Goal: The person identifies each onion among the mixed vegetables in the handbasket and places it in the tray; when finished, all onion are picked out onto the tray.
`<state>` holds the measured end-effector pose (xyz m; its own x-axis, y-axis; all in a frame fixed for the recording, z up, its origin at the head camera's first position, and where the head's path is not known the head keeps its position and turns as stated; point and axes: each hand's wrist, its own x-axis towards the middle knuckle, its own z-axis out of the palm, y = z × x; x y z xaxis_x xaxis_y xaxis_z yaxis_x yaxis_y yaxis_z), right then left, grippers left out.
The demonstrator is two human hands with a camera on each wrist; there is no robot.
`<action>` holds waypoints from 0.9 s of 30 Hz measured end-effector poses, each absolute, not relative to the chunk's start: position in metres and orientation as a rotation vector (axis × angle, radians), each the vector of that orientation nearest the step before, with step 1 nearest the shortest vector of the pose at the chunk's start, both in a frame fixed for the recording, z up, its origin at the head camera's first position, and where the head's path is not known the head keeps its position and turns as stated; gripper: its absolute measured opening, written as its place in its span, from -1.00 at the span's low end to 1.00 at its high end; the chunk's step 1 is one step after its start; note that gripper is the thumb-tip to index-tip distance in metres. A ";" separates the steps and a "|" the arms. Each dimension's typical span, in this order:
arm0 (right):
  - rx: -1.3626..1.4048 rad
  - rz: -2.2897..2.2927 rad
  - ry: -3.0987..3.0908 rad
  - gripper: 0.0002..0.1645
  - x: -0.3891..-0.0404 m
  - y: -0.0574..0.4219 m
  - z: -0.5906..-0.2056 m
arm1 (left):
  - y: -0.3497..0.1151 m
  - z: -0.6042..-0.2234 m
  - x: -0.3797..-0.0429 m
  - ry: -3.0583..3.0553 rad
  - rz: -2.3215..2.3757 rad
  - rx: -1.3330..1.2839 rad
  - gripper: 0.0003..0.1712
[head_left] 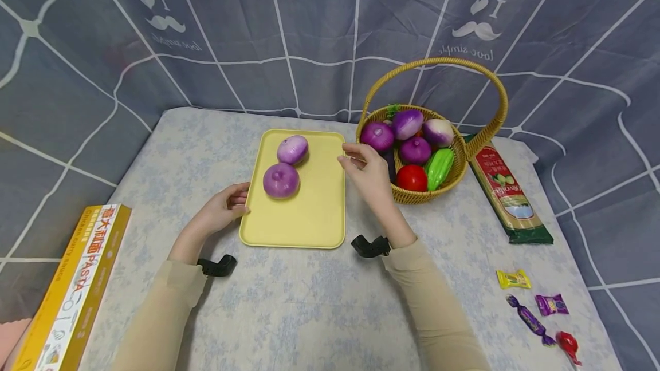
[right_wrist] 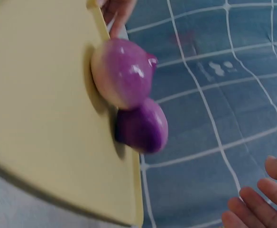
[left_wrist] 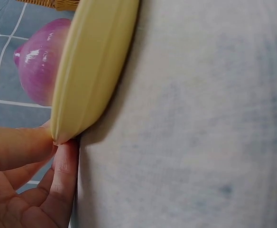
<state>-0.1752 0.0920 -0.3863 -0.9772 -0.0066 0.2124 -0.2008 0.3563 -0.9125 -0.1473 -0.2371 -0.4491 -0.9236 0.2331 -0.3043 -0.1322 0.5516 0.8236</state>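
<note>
A yellow tray (head_left: 319, 210) lies on the table with two purple onions on its left half. The rounder onion (head_left: 281, 181) touches the other onion (head_left: 293, 149) behind it. My left hand (head_left: 220, 210) pinches the tray's left rim between thumb and fingers; the left wrist view shows the thumb (left_wrist: 20, 148) against the rim. Over the tray's right edge, beside the basket, hovers my right hand (head_left: 367, 173) with relaxed fingers and nothing in it. In the right wrist view its fingers (right_wrist: 259, 209) are apart from the onions and tray.
A wicker basket (head_left: 425, 193) with a tall handle holds several onions, a tomato (head_left: 411, 178) and a green vegetable (head_left: 440, 168). Right of it lies a pasta packet (head_left: 507, 193). Candies (head_left: 531, 319) sit at the front right, a pasta box (head_left: 72, 291) at the left. A curtain hangs behind.
</note>
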 end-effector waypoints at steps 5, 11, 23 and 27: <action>0.121 1.626 -2.396 -0.67 -0.182 0.113 -0.384 | -0.235 -0.450 -0.148 2.407 1.329 0.087 -0.27; 0.011 1.514 -2.414 -0.64 -0.194 0.134 -0.387 | -0.237 -0.449 -0.147 2.402 1.340 0.103 -0.26; -0.228 1.426 -2.584 -0.30 -0.216 0.154 -0.395 | -0.239 -0.450 -0.147 2.395 1.351 0.096 -0.26; -0.285 1.441 -2.620 -0.19 -0.221 0.153 -0.398 | -0.238 -0.451 -0.148 2.399 1.340 0.091 -0.27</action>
<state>-0.2209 0.1531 -0.3983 -0.9726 0.2306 0.0295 0.0986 0.5239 -0.8460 -0.1482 -0.2377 -0.4508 -0.9221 0.2415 -0.3022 -0.1307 0.5407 0.8310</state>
